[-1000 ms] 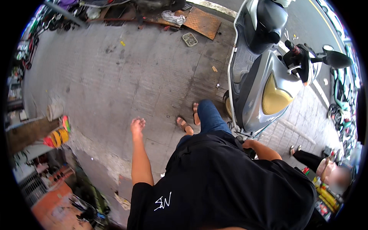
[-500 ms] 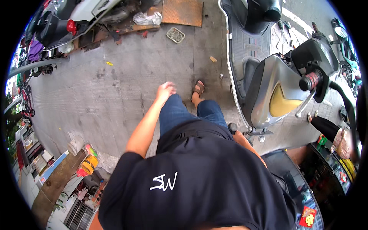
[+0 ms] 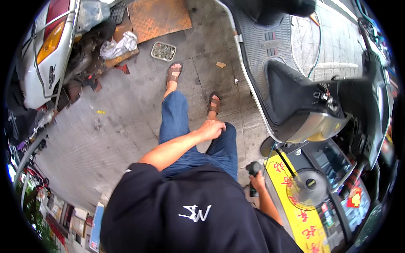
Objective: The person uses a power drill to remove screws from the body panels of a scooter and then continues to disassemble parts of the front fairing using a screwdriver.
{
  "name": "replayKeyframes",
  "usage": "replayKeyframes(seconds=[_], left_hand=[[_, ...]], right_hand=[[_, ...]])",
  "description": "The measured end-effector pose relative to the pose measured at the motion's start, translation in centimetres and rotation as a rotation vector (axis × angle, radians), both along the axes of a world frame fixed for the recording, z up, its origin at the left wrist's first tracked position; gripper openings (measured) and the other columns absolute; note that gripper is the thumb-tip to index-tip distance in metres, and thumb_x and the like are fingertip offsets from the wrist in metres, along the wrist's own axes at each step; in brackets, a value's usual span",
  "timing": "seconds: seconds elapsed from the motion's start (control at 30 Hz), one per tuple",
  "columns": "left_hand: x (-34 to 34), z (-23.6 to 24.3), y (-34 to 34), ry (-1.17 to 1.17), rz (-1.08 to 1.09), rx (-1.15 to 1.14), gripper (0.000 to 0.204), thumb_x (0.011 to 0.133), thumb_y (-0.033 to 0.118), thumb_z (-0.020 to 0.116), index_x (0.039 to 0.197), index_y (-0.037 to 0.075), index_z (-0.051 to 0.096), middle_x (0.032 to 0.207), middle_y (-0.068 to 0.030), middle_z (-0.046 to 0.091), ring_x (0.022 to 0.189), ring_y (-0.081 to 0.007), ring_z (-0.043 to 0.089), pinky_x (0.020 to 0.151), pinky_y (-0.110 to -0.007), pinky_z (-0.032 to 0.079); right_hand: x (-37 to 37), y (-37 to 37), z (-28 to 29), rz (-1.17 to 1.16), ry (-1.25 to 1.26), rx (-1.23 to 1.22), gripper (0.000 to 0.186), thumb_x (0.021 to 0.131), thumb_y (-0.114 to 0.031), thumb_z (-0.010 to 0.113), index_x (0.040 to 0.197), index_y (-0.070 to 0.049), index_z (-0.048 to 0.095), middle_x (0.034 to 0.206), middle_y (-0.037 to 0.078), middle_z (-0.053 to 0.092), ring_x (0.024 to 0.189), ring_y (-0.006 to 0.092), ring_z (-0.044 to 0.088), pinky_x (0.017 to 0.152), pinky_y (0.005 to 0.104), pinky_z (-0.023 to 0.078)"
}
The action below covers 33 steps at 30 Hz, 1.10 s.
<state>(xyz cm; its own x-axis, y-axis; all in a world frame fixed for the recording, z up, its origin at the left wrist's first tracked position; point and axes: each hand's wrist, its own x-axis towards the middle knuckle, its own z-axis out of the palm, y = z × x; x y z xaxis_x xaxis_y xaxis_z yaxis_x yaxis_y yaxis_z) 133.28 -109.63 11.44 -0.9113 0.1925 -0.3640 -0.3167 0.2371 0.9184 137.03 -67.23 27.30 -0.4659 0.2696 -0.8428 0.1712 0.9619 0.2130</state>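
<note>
My right hand [image 3: 258,181] is wrapped round a dark cordless drill [image 3: 254,168], held low beside my right hip. Its chuck end points forward and to the left, and its grip is partly hidden by my fingers. In front of my body, my left hand [image 3: 211,130] hangs just over my right knee with its fingers curled in. Whether anything is inside those fingers is hidden. Nearest to the drill on the right stands a grey and black scooter [image 3: 291,101], with keys [image 3: 327,98] hanging at its front panel.
A tray of small metal parts [image 3: 163,51] lies on the paving ahead, near a rusty plate [image 3: 159,19] and a crumpled white cloth [image 3: 119,45]. A white scooter [image 3: 52,55] stands far left. A fan [image 3: 310,184] and a yellow sign [image 3: 301,219] are at right.
I have stepped forward and turned, so the tray and scooter are closer. My left hand has swung across to the right. The drill in my right hand has come into fuller view.
</note>
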Motion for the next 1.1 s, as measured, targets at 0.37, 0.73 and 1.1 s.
replayKeyframes(seconds=[0.37,0.73,1.1], left_hand=[[6.3,9.7,-10.2,-0.704,0.298,0.438,0.018,0.094,0.004,0.052,0.107,0.0,0.065,0.089,-0.0083,0.069,0.072,-0.0139,0.066,0.066,-0.029,0.055],[-28.5,-25.9,-28.7,0.103,-0.031,-0.422,0.038,0.087,0.027,0.059,0.118,0.006,0.061,0.094,-0.019,0.073,0.092,-0.0299,0.072,0.076,-0.046,0.056],[-39.2,-56.4,-24.5,0.588,0.423,-0.69,0.02,0.083,0.016,0.058,0.098,0.005,0.066,0.091,-0.0218,0.07,0.088,-0.0422,0.067,0.079,-0.051,0.054]], right_hand=[[-7.7,-17.1,-21.1,-0.498,-0.059,-0.437,0.065,0.077,-0.026,0.076,0.13,0.004,0.053,0.118,0.021,0.065,0.106,0.0285,0.062,0.094,0.0389,0.048],[-20.4,-22.9,-48.1,0.364,0.497,-0.22,0.089,0.073,-0.016,0.082,0.149,-0.009,0.035,0.121,0.019,0.054,0.111,0.0405,0.057,0.094,0.0498,0.045],[-18.5,-18.4,-60.0,0.516,0.489,-0.286,0.097,0.074,-0.019,0.081,0.153,-0.004,0.027,0.127,0.026,0.046,0.108,0.0452,0.053,0.091,0.052,0.044]])
